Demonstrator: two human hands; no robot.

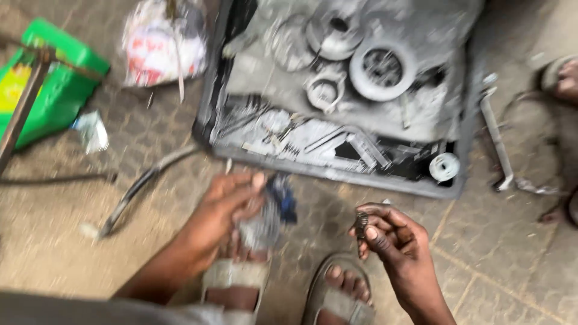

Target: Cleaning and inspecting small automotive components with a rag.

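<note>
My left hand [226,207] grips a crumpled grey and blue rag [268,216] just above my left sandalled foot [232,283]. My right hand [391,238] pinches a small dark ribbed metal part [360,224] between thumb and fingers, held over my right foot [343,295]. Both hands hover in front of a dark shallow tool tray [337,171] holding grey pulleys, rings and several wrenches. The picture is blurred by motion.
A green plastic can [51,90] lies at the left with a metal bar across it. A crumpled white bag [159,45] sits near the tray's left corner. A bent dark hose [135,189] lies on the paved ground. Another person's foot [566,78] shows at right, beside a metal bracket [497,141].
</note>
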